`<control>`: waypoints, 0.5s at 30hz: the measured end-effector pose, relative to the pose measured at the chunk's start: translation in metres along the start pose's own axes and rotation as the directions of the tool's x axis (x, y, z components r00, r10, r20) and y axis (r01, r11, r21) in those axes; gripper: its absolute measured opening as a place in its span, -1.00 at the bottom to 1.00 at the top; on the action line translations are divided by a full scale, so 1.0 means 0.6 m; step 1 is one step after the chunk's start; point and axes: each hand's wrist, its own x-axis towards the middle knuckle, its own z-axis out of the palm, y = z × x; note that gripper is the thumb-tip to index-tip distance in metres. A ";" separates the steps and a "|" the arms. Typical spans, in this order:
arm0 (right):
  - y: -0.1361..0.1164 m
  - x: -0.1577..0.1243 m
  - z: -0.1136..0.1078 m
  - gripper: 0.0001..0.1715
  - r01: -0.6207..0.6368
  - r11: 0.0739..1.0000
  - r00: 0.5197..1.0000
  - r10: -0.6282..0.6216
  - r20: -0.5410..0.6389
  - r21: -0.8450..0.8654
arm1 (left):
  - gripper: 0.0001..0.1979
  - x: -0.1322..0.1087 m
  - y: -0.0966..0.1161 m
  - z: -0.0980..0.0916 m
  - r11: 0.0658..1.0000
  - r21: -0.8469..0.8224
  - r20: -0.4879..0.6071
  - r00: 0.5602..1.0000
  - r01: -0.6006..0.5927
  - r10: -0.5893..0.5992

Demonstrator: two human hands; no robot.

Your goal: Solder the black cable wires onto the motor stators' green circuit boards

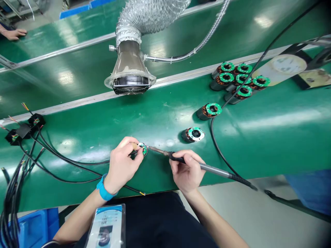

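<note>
Soldering iron [204, 167] pinched in my right hand [187, 172], tip just beside the green circuit board [143, 149] pinched in my left hand [121, 166], above the desk's [155, 182] front edge.

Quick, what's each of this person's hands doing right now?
Left hand: closed, pinching a small green circuit board.
Right hand: closed, holding a soldering iron.

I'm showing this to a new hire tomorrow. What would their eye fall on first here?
First, the soldering iron in the right hand, its tip reaching a small green board pinched by the left hand mid-bench. Above them, a foil duct ends in a metal hood. Farther right, copper-wound motor stators sit grouped.
</note>
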 end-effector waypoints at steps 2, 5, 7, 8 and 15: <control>-0.001 -0.003 -0.002 -0.68 0.009 1.000 1.000 -0.009 -0.002 -0.023 | -0.89 -0.004 -0.005 -0.006 0.998 -0.013 0.005 0.998 -0.057 0.057; -0.002 -0.007 -0.003 -0.68 0.026 0.998 1.000 -0.026 0.012 -0.053 | -0.93 -0.015 -0.011 -0.016 0.988 0.029 -0.001 0.988 -0.153 0.153; -0.003 -0.009 -0.002 -0.68 0.032 0.997 0.999 -0.030 0.037 -0.067 | -0.94 -0.021 -0.013 -0.020 0.975 0.091 -0.007 0.979 -0.205 0.206; -0.003 -0.009 -0.002 -0.68 0.035 0.997 0.998 -0.032 0.051 -0.071 | -0.94 -0.023 -0.013 -0.021 0.967 0.114 -0.008 0.974 -0.226 0.229; -0.001 -0.009 0.001 -0.70 0.049 0.997 0.989 -0.041 0.142 -0.054 | -0.94 -0.017 -0.012 -0.026 0.964 0.099 0.049 0.969 -0.247 0.243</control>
